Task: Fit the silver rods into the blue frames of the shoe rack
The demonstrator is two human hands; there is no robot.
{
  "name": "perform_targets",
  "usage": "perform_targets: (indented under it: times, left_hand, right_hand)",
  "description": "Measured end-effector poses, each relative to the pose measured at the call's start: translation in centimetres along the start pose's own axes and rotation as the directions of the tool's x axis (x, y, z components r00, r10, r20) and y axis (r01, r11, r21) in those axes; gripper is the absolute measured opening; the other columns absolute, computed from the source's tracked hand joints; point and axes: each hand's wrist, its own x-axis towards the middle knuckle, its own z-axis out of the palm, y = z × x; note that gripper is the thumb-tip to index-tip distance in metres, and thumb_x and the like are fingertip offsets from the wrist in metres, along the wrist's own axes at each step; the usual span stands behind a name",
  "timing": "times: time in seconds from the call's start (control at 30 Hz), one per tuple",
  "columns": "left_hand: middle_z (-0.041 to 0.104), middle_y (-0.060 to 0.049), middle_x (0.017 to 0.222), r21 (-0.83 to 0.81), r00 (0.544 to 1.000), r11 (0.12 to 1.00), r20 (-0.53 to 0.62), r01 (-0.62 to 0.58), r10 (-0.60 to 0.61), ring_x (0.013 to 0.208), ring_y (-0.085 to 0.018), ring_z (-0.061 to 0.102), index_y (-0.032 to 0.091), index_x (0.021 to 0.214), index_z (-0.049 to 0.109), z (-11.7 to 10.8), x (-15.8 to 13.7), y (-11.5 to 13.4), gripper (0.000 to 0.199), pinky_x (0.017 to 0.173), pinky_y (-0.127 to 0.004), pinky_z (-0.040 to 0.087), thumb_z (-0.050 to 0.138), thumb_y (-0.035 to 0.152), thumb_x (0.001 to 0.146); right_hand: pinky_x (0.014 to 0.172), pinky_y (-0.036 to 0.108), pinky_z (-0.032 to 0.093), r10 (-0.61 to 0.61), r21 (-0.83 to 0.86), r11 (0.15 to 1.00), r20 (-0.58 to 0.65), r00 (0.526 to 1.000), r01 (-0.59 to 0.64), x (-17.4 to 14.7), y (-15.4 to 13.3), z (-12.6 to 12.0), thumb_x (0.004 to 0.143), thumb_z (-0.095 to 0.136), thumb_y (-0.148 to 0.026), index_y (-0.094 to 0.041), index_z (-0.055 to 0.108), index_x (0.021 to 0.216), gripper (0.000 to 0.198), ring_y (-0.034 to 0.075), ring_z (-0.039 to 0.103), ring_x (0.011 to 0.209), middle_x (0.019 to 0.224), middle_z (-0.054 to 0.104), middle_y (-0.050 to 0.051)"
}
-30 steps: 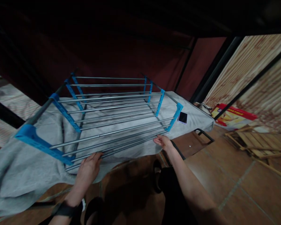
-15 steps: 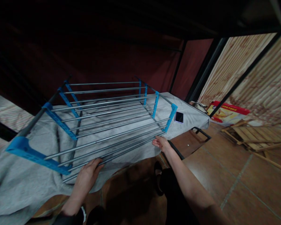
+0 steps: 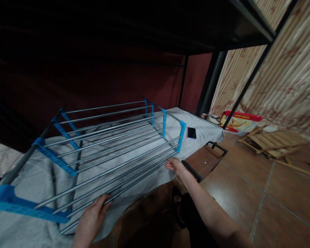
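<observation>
One left hand (image 3: 92,215), one right hand (image 3: 175,166), loosely curled round grey metal tube (image 3: 134,184) fronting blue-jointed metal rack (image 3: 98,176); apparent steadying step, seemingly calling for level support next.

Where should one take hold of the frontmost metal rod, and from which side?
The frontmost metal rod is probably best gripped toward both ends, from the person's side, where the left hand and right hand are. It is long, thin and straight, and lies nearer the person than the blue brackets, with no other rod in the way.
</observation>
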Motion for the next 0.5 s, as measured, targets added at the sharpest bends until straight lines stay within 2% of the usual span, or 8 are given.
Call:
perform_targets:
  times: [0.27,0.43,0.5]
  left_hand:
    - [0.072,-0.004,0.092,-0.013,0.994,0.996,-0.057,-0.091,0.090,0.091,-0.024,0.069,0.027,0.092,0.064,0.70,0.26,-0.65,0.032,0.086,-0.038,0.056,0.042,0.050,0.086]
    - [0.072,-0.004,0.098,-0.042,0.998,0.999,-0.064,-0.031,0.029,0.093,-0.024,0.069,0.026,0.096,0.061,0.47,0.02,-0.56,0.032,0.087,-0.038,0.056,0.047,0.052,0.084]
    - [0.072,-0.004,0.098,-0.017,0.998,0.999,-0.050,-0.045,0.044,0.092,-0.024,0.069,0.026,0.096,0.061,0.29,-0.03,-0.52,0.032,0.085,-0.037,0.056,0.047,0.053,0.084]
  right_hand:
    - [0.050,0.024,0.056,-0.001,-0.043,0.999,-0.003,1.000,0.001,0.24,0.12,-0.14,0.087,0.058,-0.016,-0.016,0.052,0.076,0.013,0.011,0.057,0.047,0.058,0.058,0.001]
    - [0.052,0.024,0.057,0.012,-0.076,0.997,-0.021,1.000,-0.014,0.38,0.08,-0.17,0.088,0.056,-0.016,-0.017,0.051,0.077,0.012,0.011,0.059,0.048,0.059,0.058,0.000]
    - [0.053,0.024,0.057,0.015,-0.087,0.996,-0.021,1.000,-0.016,0.26,0.02,-0.20,0.088,0.056,-0.016,-0.017,0.051,0.077,0.012,0.011,0.060,0.050,0.059,0.058,0.000]
